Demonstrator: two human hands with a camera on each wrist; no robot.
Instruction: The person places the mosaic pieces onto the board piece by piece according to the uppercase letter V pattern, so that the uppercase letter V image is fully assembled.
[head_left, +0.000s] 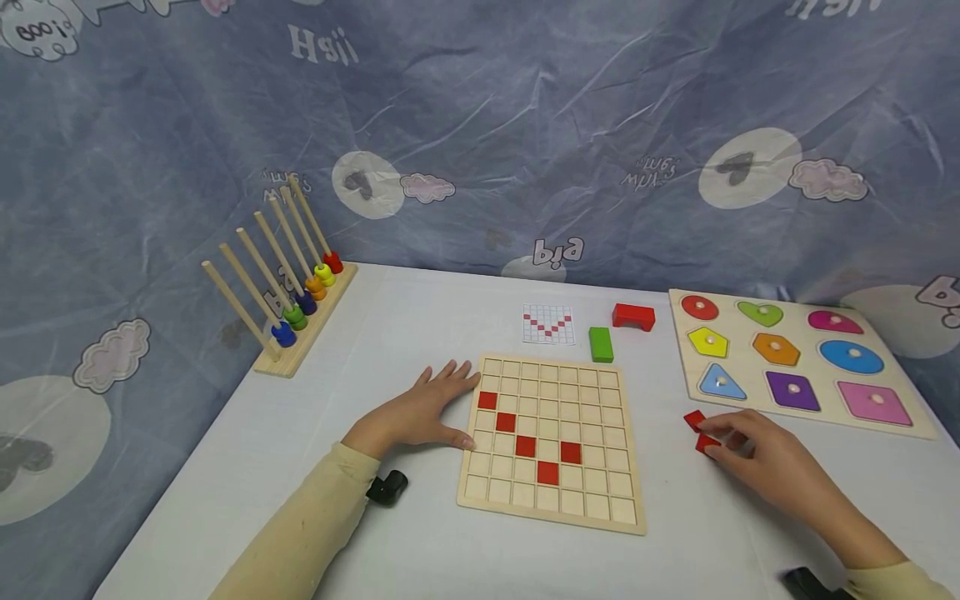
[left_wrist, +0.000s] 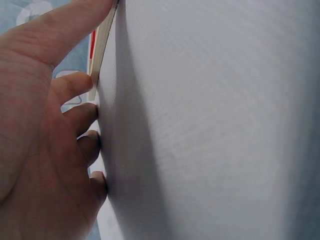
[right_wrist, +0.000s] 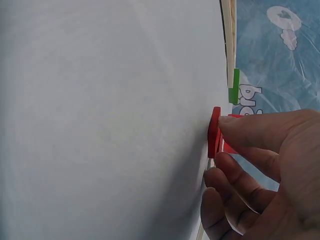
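From the head view, a left hand (head_left: pixel 420 410) lies flat, steadying the grid board (head_left: pixel 551 442) (five red tiles placed), while the right hand (head_left: pixel 765 458) pinches a red tile (head_left: pixel 705 443) on the table beside it; the left-wrist view shows its fingers (left_wrist: pixel 75 115) straight, and the right-wrist view the fingertips (right_wrist: pixel 235 131) closing on that tile (right_wrist: pixel 214 132).

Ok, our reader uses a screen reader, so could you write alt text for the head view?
A right hand pinches a red tile on a white table, while the left hand rests flat against a wooden grid board holding five red tiles.
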